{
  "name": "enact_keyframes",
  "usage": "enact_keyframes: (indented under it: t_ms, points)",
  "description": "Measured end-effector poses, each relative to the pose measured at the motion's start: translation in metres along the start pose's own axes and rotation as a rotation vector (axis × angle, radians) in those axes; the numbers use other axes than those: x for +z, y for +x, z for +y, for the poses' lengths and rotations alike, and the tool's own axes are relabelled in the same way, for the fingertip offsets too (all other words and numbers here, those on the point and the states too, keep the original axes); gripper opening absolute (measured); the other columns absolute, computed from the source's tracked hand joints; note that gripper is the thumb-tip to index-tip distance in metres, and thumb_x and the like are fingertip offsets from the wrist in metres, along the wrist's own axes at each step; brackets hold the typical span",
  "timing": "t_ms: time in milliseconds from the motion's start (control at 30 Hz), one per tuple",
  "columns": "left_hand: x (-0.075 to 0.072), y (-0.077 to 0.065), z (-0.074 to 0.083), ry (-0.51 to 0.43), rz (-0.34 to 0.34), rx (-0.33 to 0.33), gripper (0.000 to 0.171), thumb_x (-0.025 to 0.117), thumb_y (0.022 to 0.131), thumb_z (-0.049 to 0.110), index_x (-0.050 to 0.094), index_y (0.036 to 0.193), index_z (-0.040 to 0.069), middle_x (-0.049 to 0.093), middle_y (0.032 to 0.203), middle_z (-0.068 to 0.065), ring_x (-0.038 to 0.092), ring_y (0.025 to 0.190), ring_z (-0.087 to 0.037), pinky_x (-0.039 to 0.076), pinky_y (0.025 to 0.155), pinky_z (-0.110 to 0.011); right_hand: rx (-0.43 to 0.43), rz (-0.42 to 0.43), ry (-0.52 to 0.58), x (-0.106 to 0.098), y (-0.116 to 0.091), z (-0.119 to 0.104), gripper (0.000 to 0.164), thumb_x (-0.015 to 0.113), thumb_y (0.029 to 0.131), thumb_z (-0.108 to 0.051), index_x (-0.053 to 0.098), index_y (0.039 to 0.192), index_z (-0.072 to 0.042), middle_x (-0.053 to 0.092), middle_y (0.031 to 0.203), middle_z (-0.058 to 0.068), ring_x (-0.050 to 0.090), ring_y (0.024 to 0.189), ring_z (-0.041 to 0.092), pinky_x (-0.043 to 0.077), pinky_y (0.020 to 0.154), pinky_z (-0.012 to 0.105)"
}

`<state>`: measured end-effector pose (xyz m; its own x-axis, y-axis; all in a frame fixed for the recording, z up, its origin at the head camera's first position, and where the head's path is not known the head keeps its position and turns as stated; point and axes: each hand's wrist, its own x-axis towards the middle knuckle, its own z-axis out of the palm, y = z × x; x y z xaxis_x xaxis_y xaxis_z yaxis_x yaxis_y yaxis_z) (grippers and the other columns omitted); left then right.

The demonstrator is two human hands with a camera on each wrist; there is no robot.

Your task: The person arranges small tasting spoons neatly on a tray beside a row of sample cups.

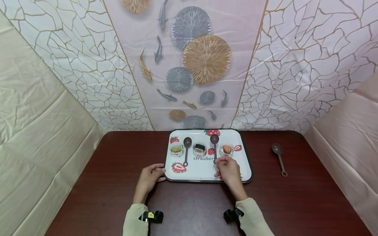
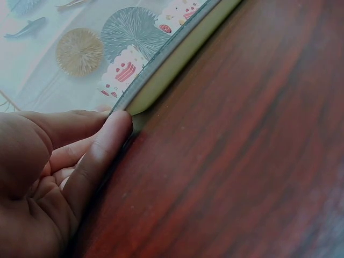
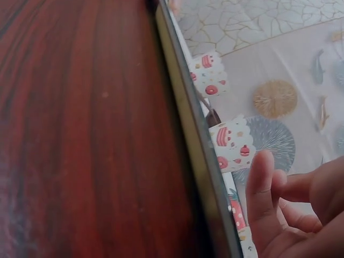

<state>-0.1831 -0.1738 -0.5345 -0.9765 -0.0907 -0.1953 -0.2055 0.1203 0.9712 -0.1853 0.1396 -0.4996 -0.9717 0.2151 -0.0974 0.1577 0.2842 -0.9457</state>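
A white tray (image 1: 203, 175) with strawberry prints and a dark rim lies on the table. My left hand (image 1: 149, 178) grips its left edge near the front corner; in the left wrist view, the fingers (image 2: 115, 131) close on the rim. My right hand (image 1: 228, 170) pinches the handle end of a brown measuring spoon (image 1: 214, 141), which lies bowl-away between the middle and right cups. Another brown spoon (image 1: 187, 149) rests between the left and middle cups. In the right wrist view, thumb and finger of the right hand (image 3: 295, 204) meet, with the spoon's handle hidden.
Three paper cups stand in a row on the tray: one with a yellow-green piece (image 1: 177, 149), one with a dark-topped piece (image 1: 199, 149), one with an orange-topped piece (image 1: 227, 149). A third spoon (image 1: 279, 157) lies on the dark red table (image 1: 307, 203), right of the tray.
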Motion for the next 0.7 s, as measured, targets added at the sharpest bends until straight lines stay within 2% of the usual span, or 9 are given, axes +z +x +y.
enact_keyframes:
  t_ms: [233,700]
  points:
    - [0.0000,-0.0001,-0.0004,-0.009,-0.002,0.004,0.032,0.072,0.100,0.005,0.069,0.130,-0.007,0.073,0.103,-0.016,0.073,0.090,-0.017,0.068,0.075,-0.031,0.006,-0.015,-0.048,0.0016,0.0048,0.0060,0.015,0.059,0.103,-0.007,0.070,0.104,0.002,0.067,0.069,0.010,0.066,0.050,0.014,0.047,0.040,0.020]
    - [0.0012,-0.0012,-0.0002,-0.001,0.001,0.013,0.032,0.072,0.100,0.005,0.069,0.130,-0.006,0.073,0.104,-0.017,0.072,0.091,-0.018,0.068,0.075,-0.030,0.021,-0.041,-0.103,0.0060,0.0096,0.0092,0.013,0.064,0.103,-0.010,0.072,0.101,0.000,0.067,0.069,0.005,0.065,0.049,0.013,0.045,0.041,0.020]
